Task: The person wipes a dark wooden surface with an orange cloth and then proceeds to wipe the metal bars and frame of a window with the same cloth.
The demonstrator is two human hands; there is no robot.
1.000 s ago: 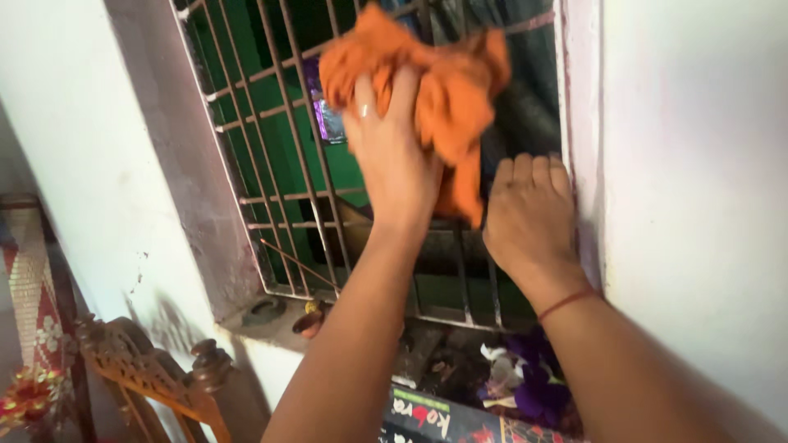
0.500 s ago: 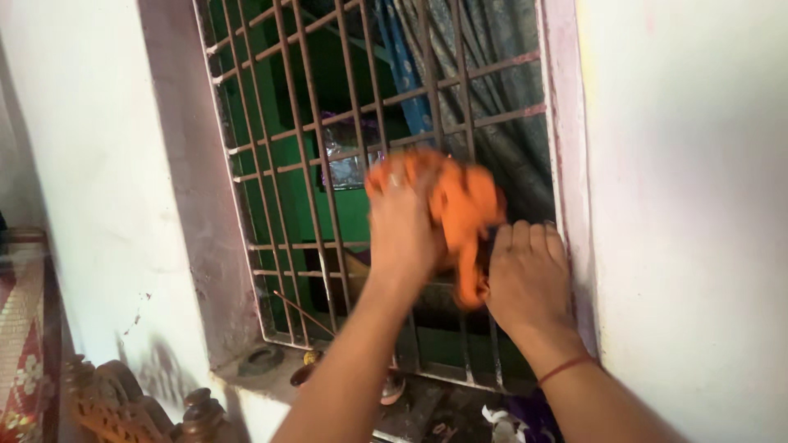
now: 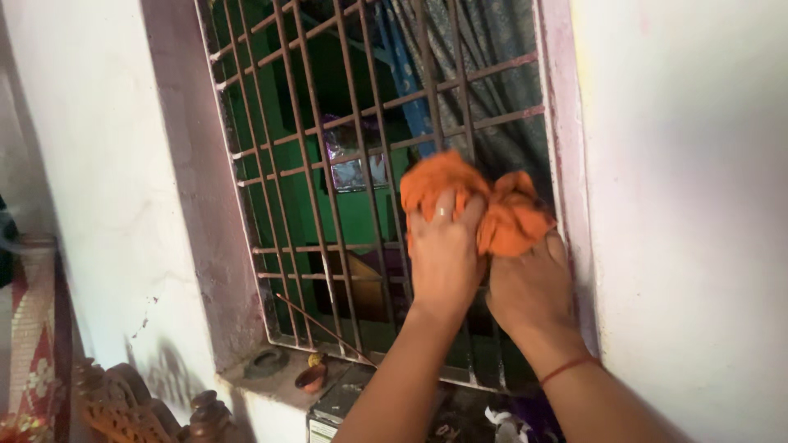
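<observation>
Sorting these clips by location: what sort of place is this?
Probably a room in a home: a barred window grille set in plain painted walls, a small clay bowl on the sill, and carved wooden furniture below.

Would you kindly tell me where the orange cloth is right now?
In the head view, the orange cloth is bunched against the window grille near its right edge, under the left hand and just above the right hand.

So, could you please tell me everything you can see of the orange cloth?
The orange cloth is soft, crumpled fabric, bunched into a loose wad against the metal window grille, low at its right side. The left hand presses it from the front; the right hand sits just under its right part, touching it.
</observation>
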